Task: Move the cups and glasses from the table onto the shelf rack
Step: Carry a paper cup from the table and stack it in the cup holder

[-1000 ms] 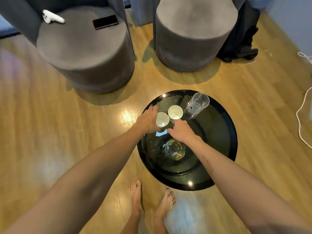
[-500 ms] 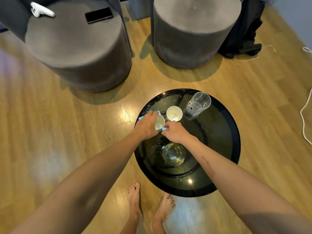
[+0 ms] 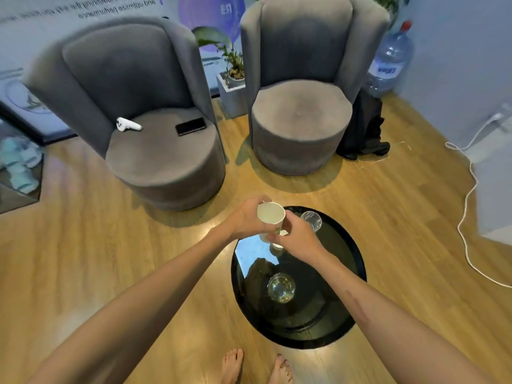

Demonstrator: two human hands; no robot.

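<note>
- Left hand (image 3: 243,221) is wrapped around a white paper cup (image 3: 270,217), fingers curled behind its wall, holding it lifted clear above the far edge of the round black table (image 3: 357,275).
- Right hand (image 3: 297,239) is closed low against the same cup, fingertips pinching near its base; whether it also grips the second white cup (image 3: 278,243) that peeks out just beneath, I cannot tell, since my knuckles hide it.
- On the table remain a tall clear glass (image 3: 311,220) at the far rim, just beside my right hand, and a short tumbler (image 3: 281,288) nearer to me.
- I judge this to be the pick-up step: the first cup is off the tabletop and nothing has reached the rack.
- No shelf rack shows in this view, only two grey armchairs (image 3: 166,151) and wooden floor, so the next move calls for turning to find it while keeping the cup upright.
- Paper walls crush easily, so I should keep the squeeze light and settle which hand carries it.
</note>
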